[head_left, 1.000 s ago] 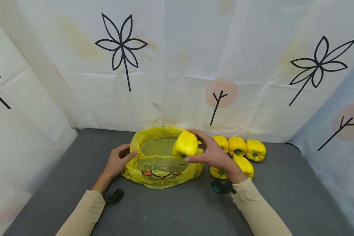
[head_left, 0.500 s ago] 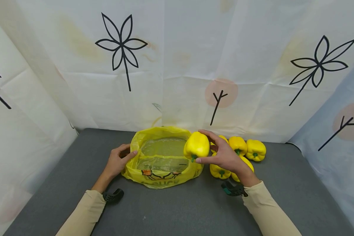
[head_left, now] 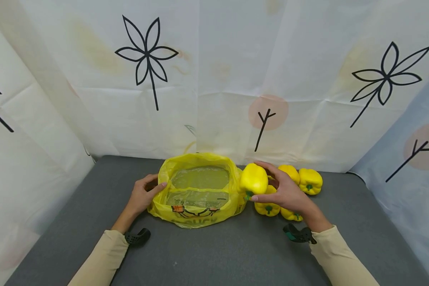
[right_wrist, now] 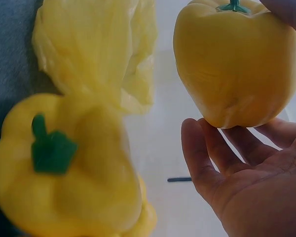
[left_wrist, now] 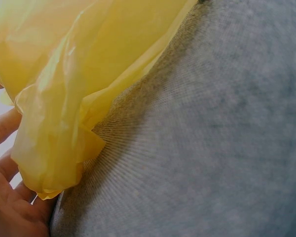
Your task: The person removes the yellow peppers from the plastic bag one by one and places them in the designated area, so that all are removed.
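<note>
A yellow plastic bag stands on the dark table with its mouth wide, and its inside shows no peppers. My left hand pinches the bag's left rim, thumb at the edge and fingers behind; the left wrist view shows crumpled yellow plastic against those fingers. Raised just right of the bag is a yellow bell pepper, green stem down toward me. My right hand holds it between thumb and fingers. In the right wrist view the held pepper is apart from the bag.
Several more yellow bell peppers sit right of the bag, among them a front one and a far right one. The right hand partly covers the group. A patterned white cloth rises behind the grey tabletop.
My right hand has carried the pepper rightward, from over the bag's mouth to beside its right rim, toward the other peppers. The left hand and the bag have stayed in place.
</note>
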Available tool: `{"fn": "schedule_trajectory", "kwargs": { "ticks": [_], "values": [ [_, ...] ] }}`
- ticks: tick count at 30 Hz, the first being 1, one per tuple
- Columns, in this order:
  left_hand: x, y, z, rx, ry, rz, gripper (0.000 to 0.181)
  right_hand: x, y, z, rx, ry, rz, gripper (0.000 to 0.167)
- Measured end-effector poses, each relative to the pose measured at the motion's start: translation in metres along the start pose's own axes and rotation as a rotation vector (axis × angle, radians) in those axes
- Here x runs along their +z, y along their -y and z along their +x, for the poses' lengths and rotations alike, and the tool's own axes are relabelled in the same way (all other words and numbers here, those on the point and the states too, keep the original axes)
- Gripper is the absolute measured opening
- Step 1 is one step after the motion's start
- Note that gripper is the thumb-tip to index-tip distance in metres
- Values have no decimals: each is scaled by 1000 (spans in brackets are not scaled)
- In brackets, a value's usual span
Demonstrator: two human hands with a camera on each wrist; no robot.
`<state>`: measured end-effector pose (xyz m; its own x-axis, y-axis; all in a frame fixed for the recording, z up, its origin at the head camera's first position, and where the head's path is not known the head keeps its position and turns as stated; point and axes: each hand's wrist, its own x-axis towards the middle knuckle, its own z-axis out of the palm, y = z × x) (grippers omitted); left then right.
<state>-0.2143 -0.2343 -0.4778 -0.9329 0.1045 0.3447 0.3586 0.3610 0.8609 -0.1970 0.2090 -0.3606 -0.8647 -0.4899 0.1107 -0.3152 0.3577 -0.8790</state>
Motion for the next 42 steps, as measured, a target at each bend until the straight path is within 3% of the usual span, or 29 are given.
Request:
{"fn": "schedule_trajectory", "kwargs": {
  "ticks": [19,42],
  "values": [
    [0,2,0,-9,0,7,36,-27,-8,-24,35,-27,-133,91],
    [0,-1,1,-16,2,-9,36,-58,-22,-53,100,-80,-150,88]
  ]
}}
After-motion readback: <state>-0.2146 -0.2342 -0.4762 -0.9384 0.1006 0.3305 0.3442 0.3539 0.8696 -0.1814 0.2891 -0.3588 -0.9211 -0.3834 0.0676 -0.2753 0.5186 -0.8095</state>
